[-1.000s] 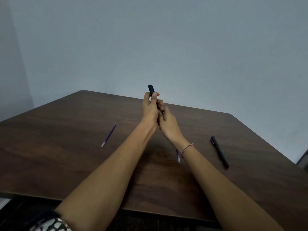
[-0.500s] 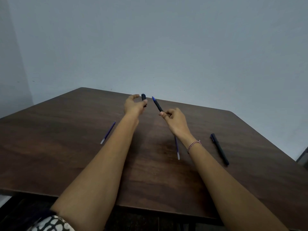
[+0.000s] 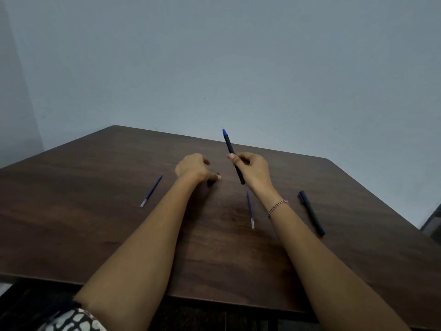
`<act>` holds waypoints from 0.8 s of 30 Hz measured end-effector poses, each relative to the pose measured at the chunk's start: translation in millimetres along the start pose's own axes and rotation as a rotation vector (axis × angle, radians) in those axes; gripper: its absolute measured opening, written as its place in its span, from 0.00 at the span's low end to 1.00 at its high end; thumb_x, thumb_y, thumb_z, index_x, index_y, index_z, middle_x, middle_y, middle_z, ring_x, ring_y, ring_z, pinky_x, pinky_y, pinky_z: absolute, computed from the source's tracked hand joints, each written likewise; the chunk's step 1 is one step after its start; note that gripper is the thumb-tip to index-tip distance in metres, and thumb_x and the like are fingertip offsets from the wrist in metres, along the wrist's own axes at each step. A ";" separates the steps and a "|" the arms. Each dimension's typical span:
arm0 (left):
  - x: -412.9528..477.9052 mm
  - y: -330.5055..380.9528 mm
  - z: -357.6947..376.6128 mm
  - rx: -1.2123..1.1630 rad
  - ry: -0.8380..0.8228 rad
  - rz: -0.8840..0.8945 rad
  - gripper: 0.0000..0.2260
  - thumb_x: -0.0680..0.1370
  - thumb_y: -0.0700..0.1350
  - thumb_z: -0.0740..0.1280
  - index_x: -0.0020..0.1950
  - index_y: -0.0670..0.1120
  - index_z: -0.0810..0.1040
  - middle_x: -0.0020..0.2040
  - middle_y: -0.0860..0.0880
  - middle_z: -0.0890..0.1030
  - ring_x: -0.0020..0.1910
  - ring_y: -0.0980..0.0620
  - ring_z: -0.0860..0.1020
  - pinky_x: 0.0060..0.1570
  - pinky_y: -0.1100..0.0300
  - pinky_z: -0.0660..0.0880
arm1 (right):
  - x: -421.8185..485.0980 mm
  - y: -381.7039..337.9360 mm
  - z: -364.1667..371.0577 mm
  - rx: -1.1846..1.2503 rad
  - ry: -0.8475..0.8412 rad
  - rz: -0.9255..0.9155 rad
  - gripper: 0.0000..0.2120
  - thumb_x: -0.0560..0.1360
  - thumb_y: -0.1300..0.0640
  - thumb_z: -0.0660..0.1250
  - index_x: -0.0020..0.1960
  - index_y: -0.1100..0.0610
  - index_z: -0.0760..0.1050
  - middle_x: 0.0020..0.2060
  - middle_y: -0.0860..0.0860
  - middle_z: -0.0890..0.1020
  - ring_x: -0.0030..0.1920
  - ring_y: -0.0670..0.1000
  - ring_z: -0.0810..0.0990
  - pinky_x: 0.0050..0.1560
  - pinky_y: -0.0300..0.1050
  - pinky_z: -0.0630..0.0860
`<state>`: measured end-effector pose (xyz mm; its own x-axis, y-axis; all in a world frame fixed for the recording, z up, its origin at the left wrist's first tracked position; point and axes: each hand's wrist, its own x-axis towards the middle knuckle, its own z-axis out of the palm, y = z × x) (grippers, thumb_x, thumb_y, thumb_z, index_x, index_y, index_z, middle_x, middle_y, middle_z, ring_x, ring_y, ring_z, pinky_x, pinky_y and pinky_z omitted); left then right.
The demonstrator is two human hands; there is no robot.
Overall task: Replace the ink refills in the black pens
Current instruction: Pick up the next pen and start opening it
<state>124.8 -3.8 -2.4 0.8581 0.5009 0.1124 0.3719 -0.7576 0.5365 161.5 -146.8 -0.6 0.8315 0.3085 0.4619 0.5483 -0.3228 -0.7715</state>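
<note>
My right hand (image 3: 253, 171) grips an uncapped black pen (image 3: 228, 144) around its middle, above the table. The pen is tilted, with its blue tip up and away from me. My left hand (image 3: 192, 168) is low over the table, to the left of the pen. Its thumb and curled fingers pinch the small black pen cap (image 3: 212, 182) at the tabletop, and the hand hides most of the cap. A second black pen (image 3: 311, 212), capped, lies on the table to the right. One blue refill (image 3: 151, 191) lies on the left, and another blue refill (image 3: 250, 209) lies beside my right wrist.
The dark wooden table (image 3: 95, 235) stands against a plain grey wall (image 3: 214, 56). Its near edge runs below my forearms. A dark object (image 3: 433, 223) shows past the table's right edge.
My hands have pulled apart and the cap has come off the pen. My left hand has dropped to the table with the cap. My right hand has raised the uncapped pen more upright.
</note>
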 end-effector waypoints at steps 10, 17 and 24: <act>-7.4 20.3 -14.6 -1.353 -0.280 0.252 0.12 0.82 0.40 0.56 0.60 0.39 0.75 0.52 0.43 0.82 0.52 0.50 0.81 0.50 0.59 0.78 | -5.2 -4.0 -1.8 0.286 -0.199 0.090 0.12 0.80 0.51 0.60 0.51 0.57 0.79 0.35 0.50 0.84 0.36 0.44 0.81 0.39 0.33 0.75; -5.8 19.0 -11.0 -1.368 -0.258 0.308 0.11 0.81 0.39 0.57 0.53 0.43 0.79 0.43 0.48 0.85 0.45 0.54 0.83 0.44 0.63 0.78 | -7.8 -9.5 0.8 0.331 -0.272 0.094 0.11 0.82 0.54 0.56 0.46 0.54 0.75 0.34 0.51 0.83 0.30 0.43 0.80 0.35 0.30 0.76; -7.1 18.9 -9.9 -1.409 -0.141 0.295 0.08 0.79 0.38 0.62 0.51 0.41 0.80 0.44 0.45 0.83 0.43 0.52 0.83 0.45 0.62 0.80 | -4.9 -6.7 -1.1 0.298 -0.220 0.085 0.11 0.81 0.54 0.58 0.44 0.52 0.77 0.31 0.49 0.83 0.30 0.43 0.80 0.37 0.33 0.76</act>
<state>122.3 -17.5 15.2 0.8985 0.2947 0.3253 -0.4013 0.2515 0.8807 153.8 -147.1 2.8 0.8162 0.4871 0.3106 0.4011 -0.0909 -0.9115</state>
